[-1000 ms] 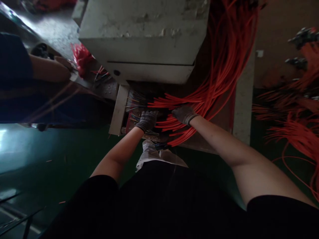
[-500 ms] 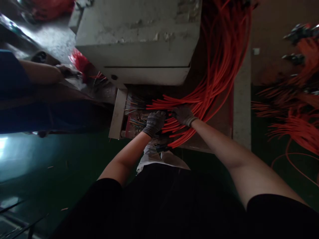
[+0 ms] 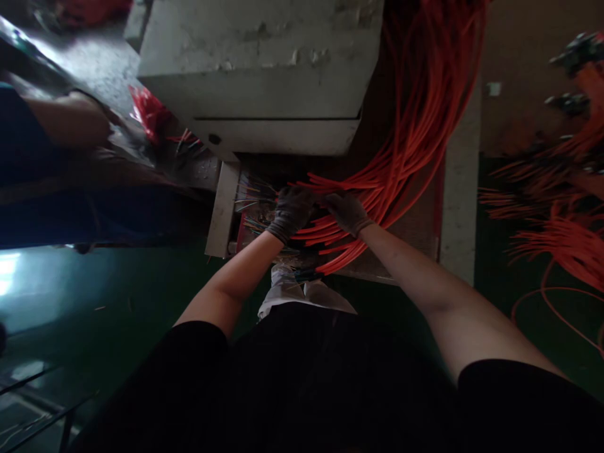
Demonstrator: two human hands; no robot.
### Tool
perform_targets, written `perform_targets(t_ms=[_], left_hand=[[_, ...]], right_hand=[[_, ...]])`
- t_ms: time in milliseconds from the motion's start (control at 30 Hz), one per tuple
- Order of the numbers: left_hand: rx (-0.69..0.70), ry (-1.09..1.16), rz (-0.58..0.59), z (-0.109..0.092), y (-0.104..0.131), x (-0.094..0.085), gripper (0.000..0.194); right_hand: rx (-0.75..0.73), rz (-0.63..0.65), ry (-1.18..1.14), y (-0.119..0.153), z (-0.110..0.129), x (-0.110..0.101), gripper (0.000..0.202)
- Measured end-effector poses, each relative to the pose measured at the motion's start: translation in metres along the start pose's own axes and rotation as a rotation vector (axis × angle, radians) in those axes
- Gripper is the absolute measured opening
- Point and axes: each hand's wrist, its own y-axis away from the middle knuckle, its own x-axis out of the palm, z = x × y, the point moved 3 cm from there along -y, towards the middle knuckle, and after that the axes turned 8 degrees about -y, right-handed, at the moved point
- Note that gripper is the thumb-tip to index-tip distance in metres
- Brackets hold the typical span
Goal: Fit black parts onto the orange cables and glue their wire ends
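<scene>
A thick bunch of orange cables (image 3: 419, 145) curves down from the upper right onto the work table, with stripped wire ends (image 3: 252, 196) fanning out at the left. My left hand (image 3: 292, 212), in a grey glove, is closed over cables near their stripped ends. Just to its right, my gloved right hand (image 3: 348, 212) has its fingers curled around an orange cable in the same bunch. Both hands partly hide what they grip. Closer to my body, further orange cables end in dark tips (image 3: 309, 275) at the table's front edge.
A worn grey machine housing (image 3: 264, 94) stands right behind my hands. At the left, a co-worker's arm (image 3: 70, 123) reaches over a bench beside a red plastic bag (image 3: 148, 112). More orange cable bundles (image 3: 570, 236) hang at the right. The floor (image 3: 155, 289) is green.
My left hand has moved slightly up and away from me, onto the farther cables. My right hand has shifted a little up with it. The co-worker's arm has moved slightly left.
</scene>
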Motion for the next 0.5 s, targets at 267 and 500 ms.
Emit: perform_targets(t_ms=[267, 500], left_hand=[[0.006, 0.045, 0.17, 0.018, 0.03, 0.048, 0.044], [0.087, 0.093, 0.185, 0.008, 0.026, 0.049, 0.043]], right_hand=[[-0.162, 0.19, 0.122, 0.005, 0.01, 0.001, 0.031], [-0.112, 0.283, 0.321, 0.005, 0.03, 0.002, 0.029]])
